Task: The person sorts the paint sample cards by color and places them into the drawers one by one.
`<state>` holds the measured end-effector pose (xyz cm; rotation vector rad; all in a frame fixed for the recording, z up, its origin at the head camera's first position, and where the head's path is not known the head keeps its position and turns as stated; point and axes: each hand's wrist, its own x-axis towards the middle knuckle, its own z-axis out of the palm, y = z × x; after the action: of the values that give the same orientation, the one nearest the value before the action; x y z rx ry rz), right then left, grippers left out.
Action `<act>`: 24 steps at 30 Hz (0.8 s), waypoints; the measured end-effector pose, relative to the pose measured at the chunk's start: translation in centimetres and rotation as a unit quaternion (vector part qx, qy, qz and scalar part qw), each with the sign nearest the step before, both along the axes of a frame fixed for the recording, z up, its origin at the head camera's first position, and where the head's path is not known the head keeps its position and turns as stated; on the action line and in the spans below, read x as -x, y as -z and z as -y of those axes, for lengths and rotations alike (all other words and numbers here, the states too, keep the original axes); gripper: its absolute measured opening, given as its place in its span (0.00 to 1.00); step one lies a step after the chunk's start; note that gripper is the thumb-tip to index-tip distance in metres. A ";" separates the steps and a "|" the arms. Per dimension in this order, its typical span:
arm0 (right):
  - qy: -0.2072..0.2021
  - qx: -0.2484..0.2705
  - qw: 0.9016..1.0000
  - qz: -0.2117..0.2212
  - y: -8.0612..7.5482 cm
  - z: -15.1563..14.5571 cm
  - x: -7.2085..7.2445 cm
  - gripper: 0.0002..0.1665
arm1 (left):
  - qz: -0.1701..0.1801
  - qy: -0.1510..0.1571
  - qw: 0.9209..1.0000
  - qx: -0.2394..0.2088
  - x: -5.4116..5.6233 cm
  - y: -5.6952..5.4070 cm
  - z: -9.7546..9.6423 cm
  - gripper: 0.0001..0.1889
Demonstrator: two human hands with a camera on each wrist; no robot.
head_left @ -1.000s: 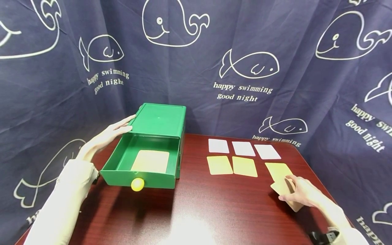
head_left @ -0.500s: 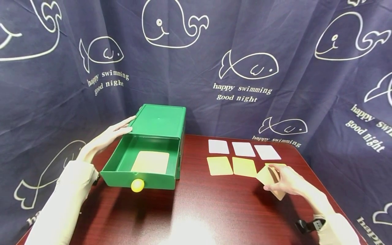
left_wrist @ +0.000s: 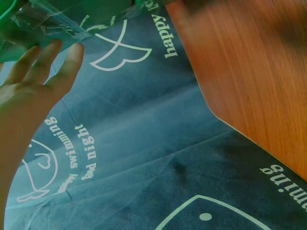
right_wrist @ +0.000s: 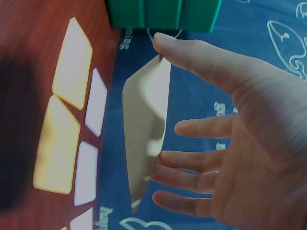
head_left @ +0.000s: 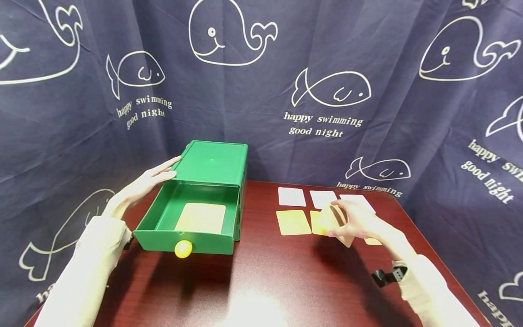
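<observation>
A cream square card (head_left: 328,217) is pinched between the thumb and fingers of my right hand (head_left: 359,220), tilted above the table. In the right wrist view that card (right_wrist: 143,110) stands on edge, with the thumb at its top corner. My left hand (head_left: 140,185) rests with extended fingers against the left side of a green drawer box (head_left: 212,161). Its drawer (head_left: 151,238) is pulled out and has a round yellow knob (head_left: 183,249). Another cream card (head_left: 202,218) lies inside the drawer. In the left wrist view my fingers (left_wrist: 69,67) touch the green plastic.
Three white cards (head_left: 292,196) lie in a back row on the red-brown table (head_left: 269,272). In front is a row of yellow cards (head_left: 293,222), partly covered by my right hand and its card. A blue whale-print curtain (head_left: 253,100) surrounds the table.
My right hand has moved left and away from me with the cream card, from beside the rightmost yellow card to over the middle one. The left hand and drawer stay put.
</observation>
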<state>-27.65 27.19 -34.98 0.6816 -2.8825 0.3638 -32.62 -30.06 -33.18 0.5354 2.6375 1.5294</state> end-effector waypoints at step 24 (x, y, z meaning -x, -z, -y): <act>-0.101 0.004 0.995 -0.013 -7.0 9.3 2.0 0.49 | -0.004 0.008 1.000 0.004 0.0 0.2 0.2 0.28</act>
<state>-29.61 17.89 -28.02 0.9721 -2.7924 0.3865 -32.66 -30.29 -33.40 0.5608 2.6375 1.5161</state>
